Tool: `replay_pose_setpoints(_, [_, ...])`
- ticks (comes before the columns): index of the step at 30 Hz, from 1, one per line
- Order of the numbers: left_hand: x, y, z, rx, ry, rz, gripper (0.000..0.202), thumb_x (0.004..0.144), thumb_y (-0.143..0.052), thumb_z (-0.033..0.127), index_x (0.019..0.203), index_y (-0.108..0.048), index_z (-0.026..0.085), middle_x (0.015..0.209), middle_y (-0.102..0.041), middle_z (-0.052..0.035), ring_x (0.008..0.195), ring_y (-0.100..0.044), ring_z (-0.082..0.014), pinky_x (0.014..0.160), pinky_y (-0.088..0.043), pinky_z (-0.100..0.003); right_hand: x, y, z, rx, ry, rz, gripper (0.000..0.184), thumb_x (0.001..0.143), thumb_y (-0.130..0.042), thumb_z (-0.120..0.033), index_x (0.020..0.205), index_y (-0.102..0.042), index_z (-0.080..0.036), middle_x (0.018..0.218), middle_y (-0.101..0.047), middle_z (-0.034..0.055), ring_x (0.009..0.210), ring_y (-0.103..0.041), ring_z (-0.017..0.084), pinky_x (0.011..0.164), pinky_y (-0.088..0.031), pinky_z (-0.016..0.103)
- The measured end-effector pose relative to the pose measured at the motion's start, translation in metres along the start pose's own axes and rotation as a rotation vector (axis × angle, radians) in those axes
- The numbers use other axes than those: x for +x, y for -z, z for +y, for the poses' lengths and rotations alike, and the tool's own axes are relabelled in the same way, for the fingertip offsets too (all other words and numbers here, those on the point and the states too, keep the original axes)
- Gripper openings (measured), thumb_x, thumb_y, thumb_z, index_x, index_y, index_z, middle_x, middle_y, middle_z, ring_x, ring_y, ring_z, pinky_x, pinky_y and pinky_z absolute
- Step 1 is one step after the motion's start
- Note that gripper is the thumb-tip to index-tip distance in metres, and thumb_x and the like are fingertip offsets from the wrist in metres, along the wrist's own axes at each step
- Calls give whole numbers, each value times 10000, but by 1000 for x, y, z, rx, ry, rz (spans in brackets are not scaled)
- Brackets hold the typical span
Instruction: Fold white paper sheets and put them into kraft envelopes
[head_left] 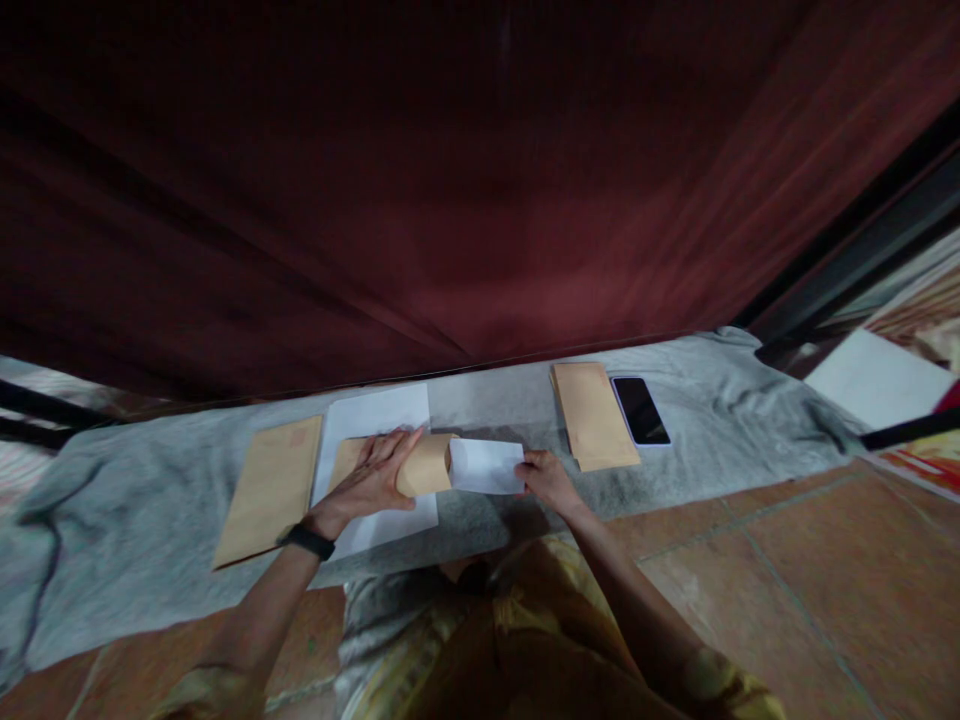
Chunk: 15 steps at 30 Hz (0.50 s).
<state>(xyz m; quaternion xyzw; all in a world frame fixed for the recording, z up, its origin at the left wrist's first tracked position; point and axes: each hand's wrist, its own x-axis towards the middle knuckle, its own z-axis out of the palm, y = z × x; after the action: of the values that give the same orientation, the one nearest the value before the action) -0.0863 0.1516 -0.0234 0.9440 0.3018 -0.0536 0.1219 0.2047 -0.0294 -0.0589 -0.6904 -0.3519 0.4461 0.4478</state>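
A brown paper envelope lies across white paper sheets, its mouth facing right and bulging open. My left hand, with a dark band on the wrist, spans the envelope, fingers along the far edge and thumb at the near edge, gripping it. A folded white paper sits at the envelope's mouth, its left end at or just inside the opening. Between thumb and fingers, my right hand pinches the right end of that paper.
Another brown envelope lies to the left. To the right are stacked brown envelopes and a phone with a dark screen. All rest on a grey cloth. A dark red curtain hangs behind; floor tiles show in front.
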Motion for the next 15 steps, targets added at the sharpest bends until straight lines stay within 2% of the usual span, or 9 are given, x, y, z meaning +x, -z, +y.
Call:
replay_pose_setpoints(6, [3,0,6,-13,-12,-4,1237,640,-809,415,1638,-96,247,1642,-314,-186,1535,-253,-378,1237,-164,-560,1,-16,1,64,-7,-35,126,708,-565,-233,671,-686,-226,557,-645,-20,510,-604,157,508,-473,244])
replay_pose_setpoints(11, [2,0,7,-19,3,1,1239,638,-813,424,1639,-105,247,1645,-308,-187,1537,-244,-393,1237,-163,-575,0,-17,6,181,42,65,212,766,-585,-359,907,-686,-237,703,-681,-16,591,-645,174,524,-525,269])
replay_pose_setpoints(15, [1,0,6,-20,-8,-15,1254,636,-817,420,1641,-85,255,1656,-291,-182,1546,-226,-382,1241,-146,-576,0,-14,10,212,13,122,217,778,-582,-435,848,-648,-241,589,-603,-35,522,-605,171,503,-516,281])
